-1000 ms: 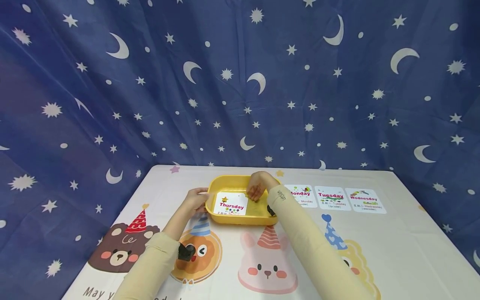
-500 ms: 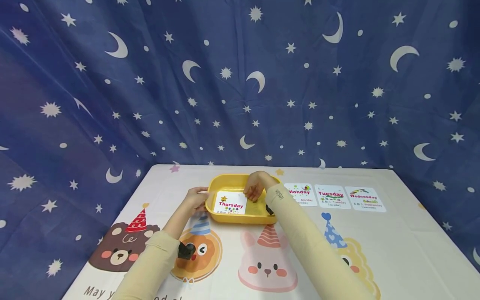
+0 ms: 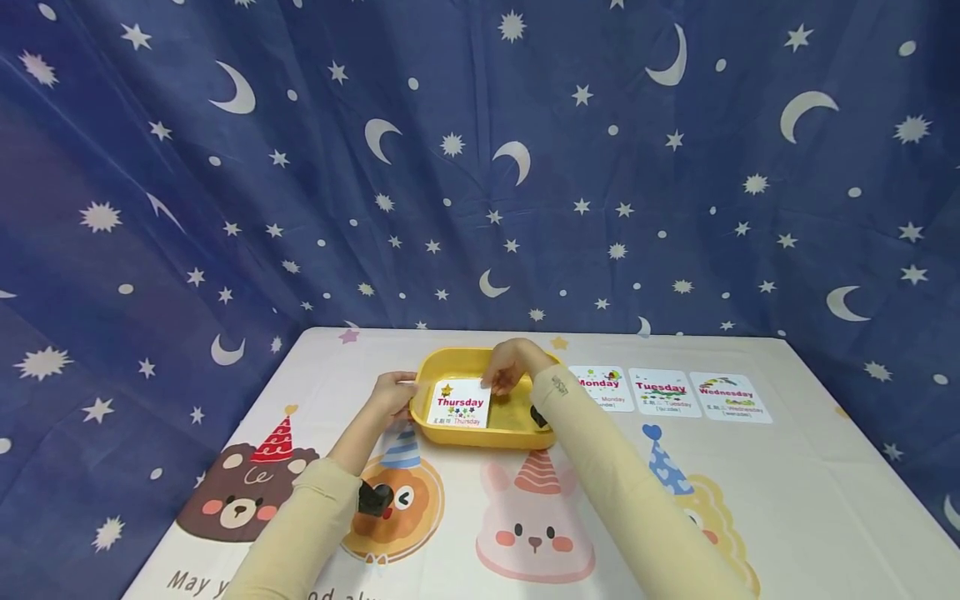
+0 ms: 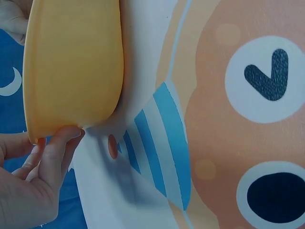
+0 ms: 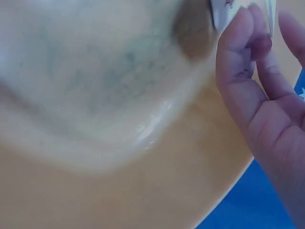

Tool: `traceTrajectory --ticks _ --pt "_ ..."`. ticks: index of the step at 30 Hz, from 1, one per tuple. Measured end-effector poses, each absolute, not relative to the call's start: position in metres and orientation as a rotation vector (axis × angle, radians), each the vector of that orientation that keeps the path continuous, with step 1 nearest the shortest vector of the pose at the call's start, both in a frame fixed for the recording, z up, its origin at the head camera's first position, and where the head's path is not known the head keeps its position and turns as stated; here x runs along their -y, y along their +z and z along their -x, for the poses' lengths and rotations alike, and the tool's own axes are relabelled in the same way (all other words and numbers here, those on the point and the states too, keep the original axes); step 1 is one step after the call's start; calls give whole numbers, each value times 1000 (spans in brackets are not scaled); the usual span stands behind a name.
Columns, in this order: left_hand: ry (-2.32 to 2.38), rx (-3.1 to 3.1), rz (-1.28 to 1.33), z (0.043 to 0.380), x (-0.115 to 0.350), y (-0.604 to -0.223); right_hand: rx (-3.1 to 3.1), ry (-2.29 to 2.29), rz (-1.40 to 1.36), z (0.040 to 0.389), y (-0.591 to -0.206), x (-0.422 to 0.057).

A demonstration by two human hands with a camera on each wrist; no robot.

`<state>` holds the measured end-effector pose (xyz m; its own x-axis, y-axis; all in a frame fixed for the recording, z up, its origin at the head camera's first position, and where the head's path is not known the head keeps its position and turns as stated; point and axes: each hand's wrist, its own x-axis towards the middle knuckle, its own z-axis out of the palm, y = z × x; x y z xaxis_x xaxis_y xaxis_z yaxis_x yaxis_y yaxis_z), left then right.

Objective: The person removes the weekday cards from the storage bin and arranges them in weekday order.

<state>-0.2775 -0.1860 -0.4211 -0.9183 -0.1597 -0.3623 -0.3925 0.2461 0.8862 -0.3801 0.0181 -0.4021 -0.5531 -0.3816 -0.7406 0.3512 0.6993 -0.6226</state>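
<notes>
A yellow plastic tray (image 3: pixel 450 438) stands on the table near its far edge. My left hand (image 3: pixel 393 396) grips the tray's left end, thumb and fingers on its rim and wall in the left wrist view. Inside the tray, on its left side, a white "Thursday" card (image 3: pixel 459 403) is raised at a slight tilt. My right hand (image 3: pixel 512 367) reaches into the tray and pinches the card's right edge. In the right wrist view the card's edge (image 5: pixel 220 13) shows by the fingertips; part of it is hidden behind them.
To the right of the tray lie a "Monday" card (image 3: pixel 602 388), a "Tuesday" card (image 3: pixel 664 392) and a "Wednesday" card (image 3: pixel 730 397) in a row. A printed cloth (image 3: pixel 810 500) covers the table. A blue star-and-moon curtain (image 3: pixel 480 208) hangs behind.
My right hand has moved slightly left to the "Thursday" card's right edge. The card has shifted a little and tilted up, showing more of its lower print. The left hand stays on the tray.
</notes>
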Motion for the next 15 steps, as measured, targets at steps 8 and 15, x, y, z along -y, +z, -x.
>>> traceTrajectory --ticks 8,15 --pt "1780 -2311 523 278 187 -422 -1935 -916 95 391 -414 -8" --pt "1759 -2335 486 277 187 -421 -1998 -903 174 373 -395 -5"
